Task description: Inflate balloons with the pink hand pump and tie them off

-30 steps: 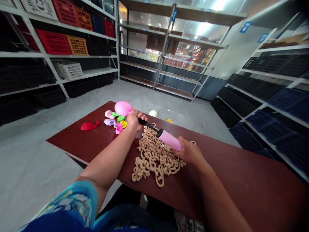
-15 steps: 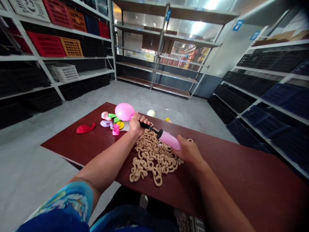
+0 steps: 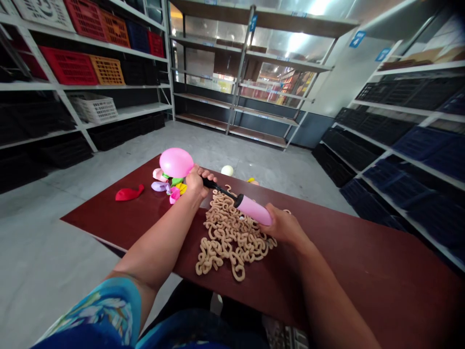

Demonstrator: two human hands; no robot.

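nearest, tan curls [image 3: 232,232] lie heaped on the table [image 3: 348,261]. over them the right hand [image 3: 285,224] is clamped round the pump [image 3: 250,208]; the left hand [image 3: 199,182] grips its black end. to the left, a red balloon [image 3: 129,193] and several limp balloons [image 3: 160,187] lie unfilled. above those, the pink balloon [image 3: 176,163], its neck at the left hand, is swollen round, seemingly untied. beyond the table's far edge, a pale balloon [image 3: 227,170] looks full.
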